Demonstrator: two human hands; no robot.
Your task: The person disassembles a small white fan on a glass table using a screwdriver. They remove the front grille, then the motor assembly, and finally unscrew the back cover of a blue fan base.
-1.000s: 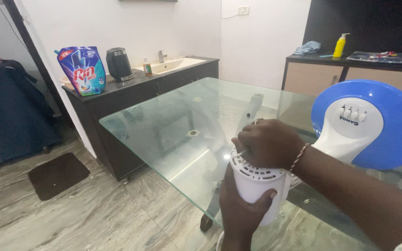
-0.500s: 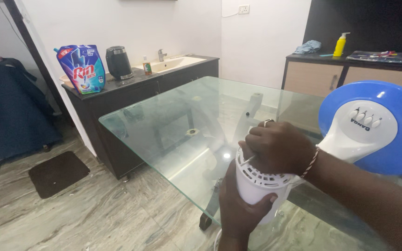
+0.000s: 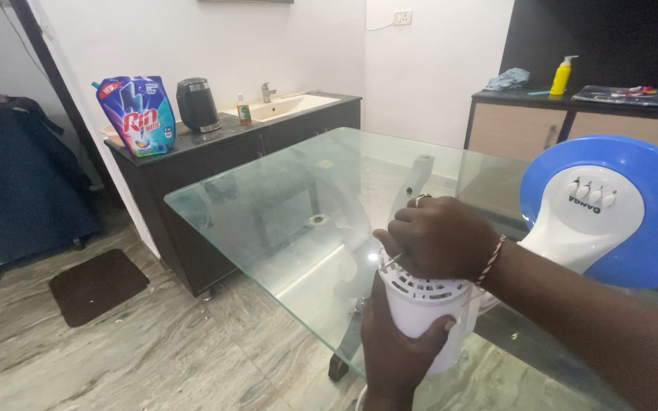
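My left hand [image 3: 394, 350] comes up from below and grips the white, slotted motor housing [image 3: 423, 306] of a table fan at the glass table's near edge. My right hand [image 3: 436, 237] is closed on top of that housing, with a thin metal shaft showing by its fingers. A ring sits on one finger and a red-and-white thread circles the wrist. The fan's white neck with several push buttons [image 3: 597, 205] and its round blue base [image 3: 649, 213] lie to the right on the glass.
The glass table [image 3: 298, 198] fills the middle. A dark counter [image 3: 215, 144] behind holds a detergent pouch [image 3: 137, 114], a black kettle [image 3: 196, 105] and a sink [image 3: 292, 103]. A cabinet at right carries a yellow pump bottle [image 3: 560, 76]. A dark mat [image 3: 97, 283] lies on the floor.
My right hand and the housing have shifted slightly left and back up after dipping right; both hands keep their hold. The blue base has moved little.
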